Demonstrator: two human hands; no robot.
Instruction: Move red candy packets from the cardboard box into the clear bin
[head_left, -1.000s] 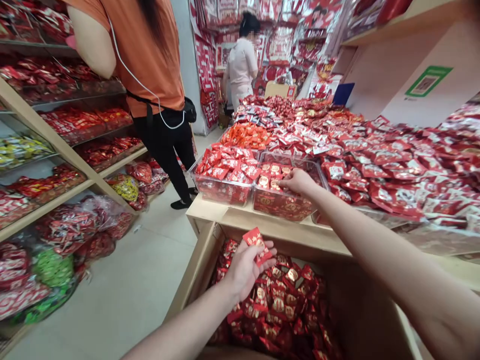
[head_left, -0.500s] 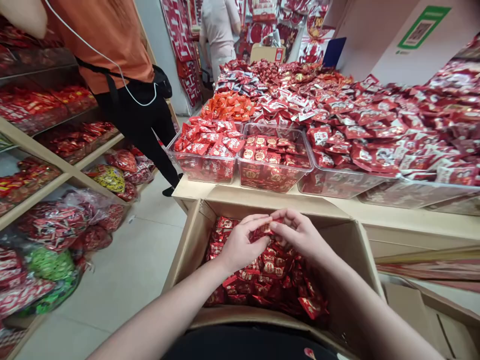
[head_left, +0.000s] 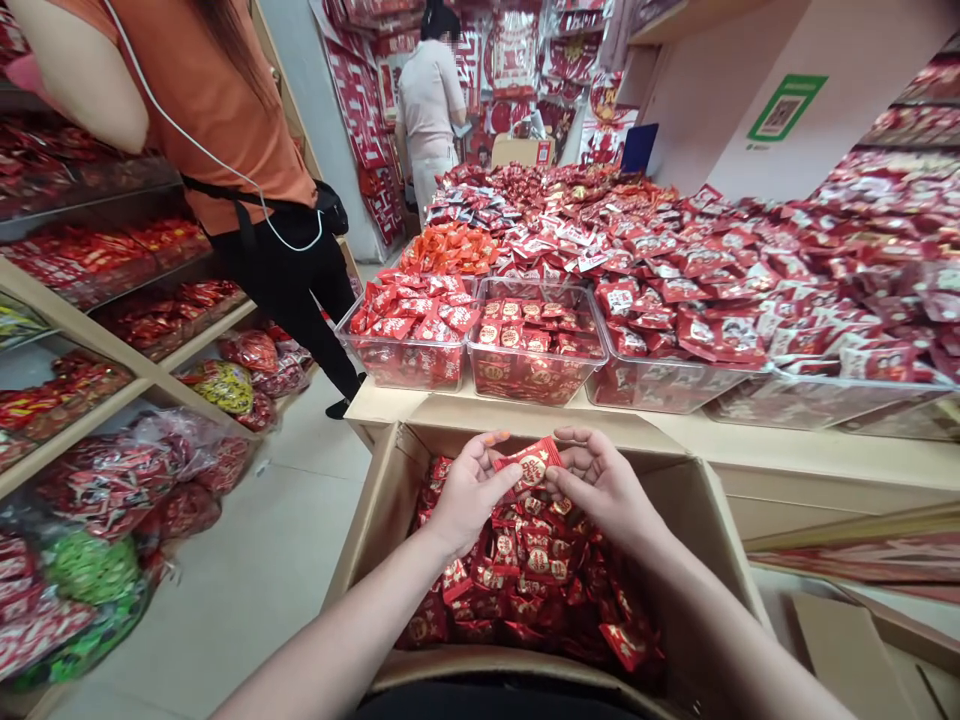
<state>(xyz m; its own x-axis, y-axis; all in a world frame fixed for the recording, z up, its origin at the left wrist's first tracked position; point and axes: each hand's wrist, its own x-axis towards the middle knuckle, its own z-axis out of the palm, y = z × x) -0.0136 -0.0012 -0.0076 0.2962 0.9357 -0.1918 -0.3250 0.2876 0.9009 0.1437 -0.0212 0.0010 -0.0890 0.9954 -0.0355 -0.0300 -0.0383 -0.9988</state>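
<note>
Between both hands is a red candy packet (head_left: 534, 464) with gold print, held above an open cardboard box (head_left: 360, 540). My left hand (head_left: 471, 488) pinches its left end with thumb and fingers. My right hand (head_left: 604, 486) grips the right end, its fingers curled behind. Below them, many similar red candy packets (head_left: 517, 575) fill the bottom of the box. Just past the box, a clear plastic bin (head_left: 536, 375) contains packets with the same kind of gold print.
More clear bins (head_left: 409, 372) heaped with red packets line the wooden counter (head_left: 660, 425). Shelves (head_left: 142, 375) with bagged sweets stand at left. A person in an orange top (head_left: 217, 120) is close by on the left; another person (head_left: 429, 100) stands farther back. Cardboard (head_left: 855, 650) lies at lower right.
The candy packet has been turned so its printed face shows, and my hands have moved slightly apart. The camera view has tilted up a little.
</note>
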